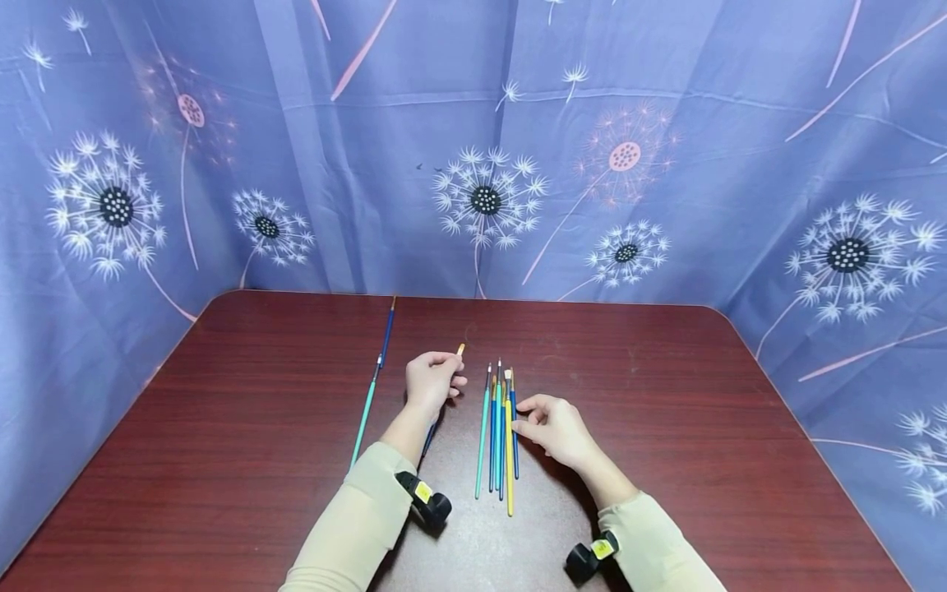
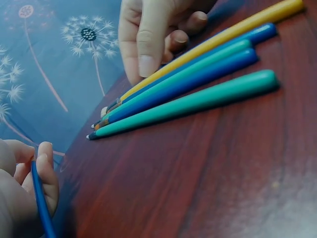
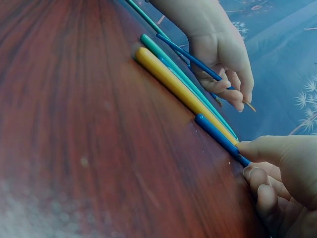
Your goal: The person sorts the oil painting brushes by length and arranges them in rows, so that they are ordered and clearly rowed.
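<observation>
My left hand (image 1: 431, 382) pinches a slim blue paintbrush (image 2: 40, 201), its bristle tip pointing away and its handle running back beneath the wrist. Just to the right, several paintbrushes lie side by side on the table, among them a yellow paintbrush (image 1: 509, 460) and a teal paintbrush (image 1: 482, 444). Beside this group rests my right hand (image 1: 558, 427), its thumb and fingertips at the yellow paintbrush and a blue paintbrush (image 3: 218, 133) along the right edge. Its fingers look loosely bent, touching the side of the row.
On the left of the dark red wooden table (image 1: 244, 427), another teal paintbrush (image 1: 365, 415) and a blue paintbrush (image 1: 387, 333) lie nearly end to end, toward the far edge. A blue curtain (image 1: 355, 205) with dandelion prints surrounds the table's back and sides.
</observation>
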A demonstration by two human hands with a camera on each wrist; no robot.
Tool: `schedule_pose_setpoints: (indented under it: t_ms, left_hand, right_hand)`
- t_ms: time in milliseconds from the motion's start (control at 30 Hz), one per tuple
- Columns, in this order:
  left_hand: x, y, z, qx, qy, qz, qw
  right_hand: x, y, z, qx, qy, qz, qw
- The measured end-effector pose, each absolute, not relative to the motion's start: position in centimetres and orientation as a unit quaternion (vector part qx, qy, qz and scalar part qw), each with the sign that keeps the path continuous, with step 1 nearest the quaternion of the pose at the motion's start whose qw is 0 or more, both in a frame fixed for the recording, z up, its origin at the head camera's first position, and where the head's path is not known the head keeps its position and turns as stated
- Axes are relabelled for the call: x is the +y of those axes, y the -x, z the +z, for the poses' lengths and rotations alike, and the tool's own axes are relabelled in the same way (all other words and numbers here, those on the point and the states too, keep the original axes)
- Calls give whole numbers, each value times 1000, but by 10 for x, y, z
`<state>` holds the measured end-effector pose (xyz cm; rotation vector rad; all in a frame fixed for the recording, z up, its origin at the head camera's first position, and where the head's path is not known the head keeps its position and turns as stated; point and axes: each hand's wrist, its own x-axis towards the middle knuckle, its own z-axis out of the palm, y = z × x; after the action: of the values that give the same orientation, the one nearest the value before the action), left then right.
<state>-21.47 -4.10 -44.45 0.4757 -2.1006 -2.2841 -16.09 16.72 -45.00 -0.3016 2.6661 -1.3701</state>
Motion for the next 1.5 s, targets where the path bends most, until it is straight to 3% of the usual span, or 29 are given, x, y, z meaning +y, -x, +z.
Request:
schedule_pose_setpoints:
  t_ms: [567, 1500]
  left_hand:
    - [-55, 223, -441, -616, -174, -768, -24]
    - [-72, 228, -430, -573, -135, -801, -105]
  right_hand:
    - [168, 162, -450, 883, 98, -453, 66]
    - [167, 161, -450, 885, 100, -450, 60]
